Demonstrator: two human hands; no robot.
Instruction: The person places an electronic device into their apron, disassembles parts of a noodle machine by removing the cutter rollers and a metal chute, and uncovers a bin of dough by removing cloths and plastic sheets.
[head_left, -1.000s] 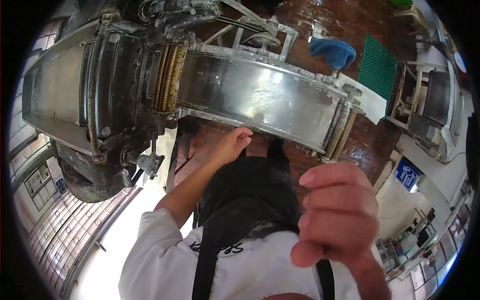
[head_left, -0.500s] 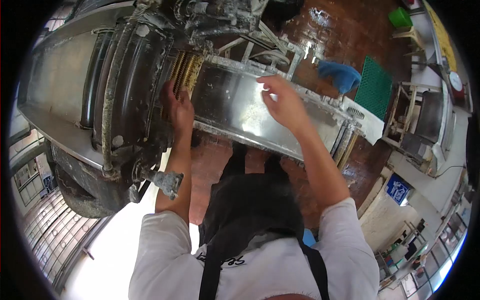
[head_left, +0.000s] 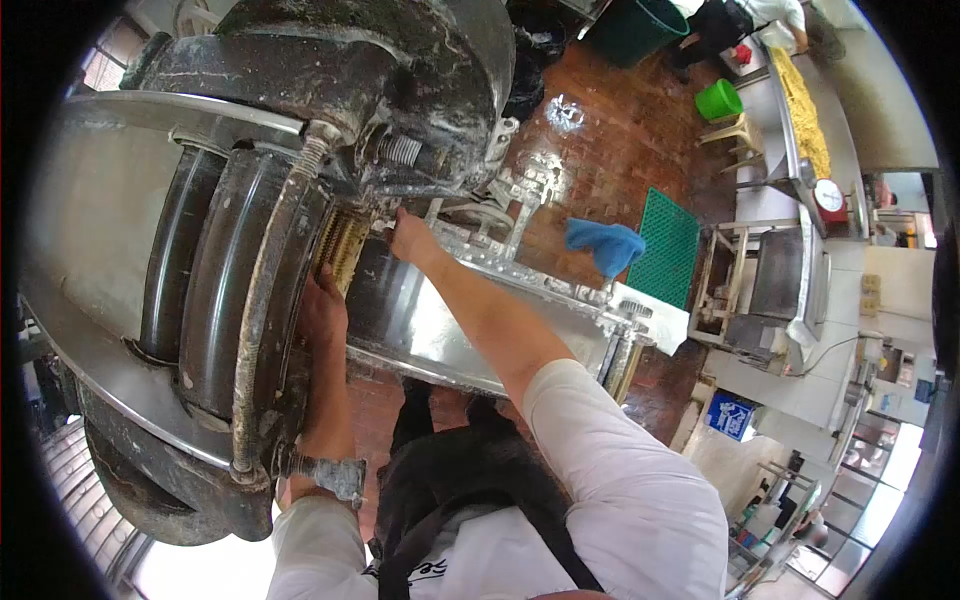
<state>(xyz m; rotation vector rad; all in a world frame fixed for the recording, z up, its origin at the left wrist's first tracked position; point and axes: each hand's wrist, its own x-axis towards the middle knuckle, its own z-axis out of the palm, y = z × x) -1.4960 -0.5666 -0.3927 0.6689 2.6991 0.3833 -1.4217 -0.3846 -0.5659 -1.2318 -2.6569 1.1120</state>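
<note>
Off to my right I see a blue cloth [head_left: 606,246] crumpled just left of a green mat [head_left: 665,252] full of holes. Around them spreads the wet reddish brick floor [head_left: 605,130]. Farther off, a bright green bucket [head_left: 719,99] sits on a stool [head_left: 738,132], with a dark green bin [head_left: 632,32] to its far left and another person [head_left: 733,28] beside a counter. A yellow heap [head_left: 800,115] runs along that counter, near a red scale [head_left: 831,201]. Nearer on my right, I see a blue sign [head_left: 729,416].
</note>
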